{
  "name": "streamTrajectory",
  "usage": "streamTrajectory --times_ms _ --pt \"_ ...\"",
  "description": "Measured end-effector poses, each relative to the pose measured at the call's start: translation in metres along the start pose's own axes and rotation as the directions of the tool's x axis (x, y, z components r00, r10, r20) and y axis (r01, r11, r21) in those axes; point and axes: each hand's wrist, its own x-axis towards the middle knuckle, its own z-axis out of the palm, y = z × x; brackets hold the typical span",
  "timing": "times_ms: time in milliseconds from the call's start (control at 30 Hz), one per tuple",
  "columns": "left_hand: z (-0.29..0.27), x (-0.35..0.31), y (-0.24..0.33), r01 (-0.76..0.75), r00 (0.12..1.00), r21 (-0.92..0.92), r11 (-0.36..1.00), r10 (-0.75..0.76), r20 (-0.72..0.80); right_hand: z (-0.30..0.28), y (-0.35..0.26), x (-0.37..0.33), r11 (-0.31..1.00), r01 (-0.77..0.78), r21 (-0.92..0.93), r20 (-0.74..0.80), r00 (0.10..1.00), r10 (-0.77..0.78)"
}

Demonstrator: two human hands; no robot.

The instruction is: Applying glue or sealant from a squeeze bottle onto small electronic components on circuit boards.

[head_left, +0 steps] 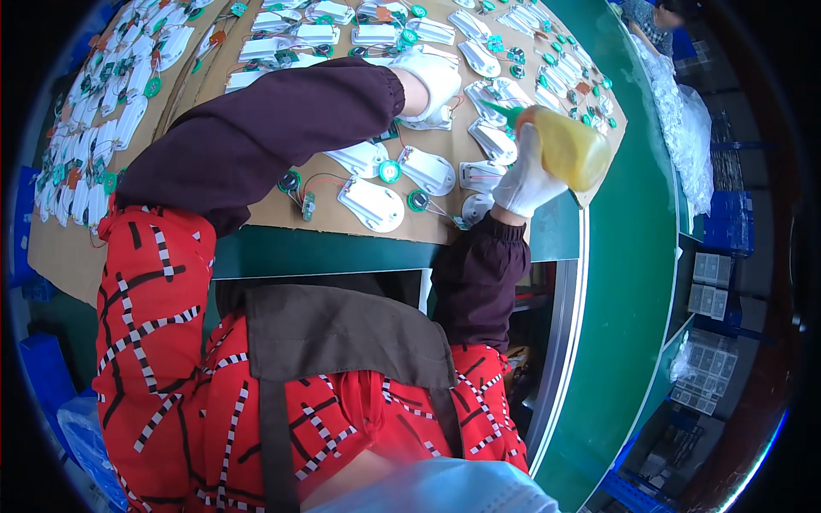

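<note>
My right hand (526, 175), in a white glove, is closed round a translucent yellow squeeze bottle (577, 152). The bottle is tilted, and its green pointed nozzle (499, 109) faces left over the parts. Over the middle of the board, my white-gloved left hand (436, 81) curls its fingers on a white plastic housing (430, 122); glove and housing partly blend together. Near my hands lie another white housing (428, 171), a housing with an oval end (372, 205) and a round green-rimmed part (390, 172) on thin wires.
Brown cardboard (256, 205) under the parts bears many rows of wired white housings (132, 120). Right of it runs a green work surface (611, 282). Clear plastic bags (684, 128) lie along its far side, near another person (654, 21). Blue bins (727, 224) stand beyond.
</note>
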Motion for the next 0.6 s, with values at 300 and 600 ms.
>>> streamTrajectory --times_ms 300,600 --pt "0.0 -0.007 -0.004 -0.048 0.998 0.209 0.977 0.053 -0.019 -0.001 -0.011 -0.001 0.995 0.094 0.033 -0.195 0.977 -0.086" --pt "-0.029 -0.004 -0.027 0.068 0.997 -0.259 0.964 -0.061 0.038 -0.006 -0.015 -0.005 0.996 0.063 0.068 -0.24 0.97 -0.045"
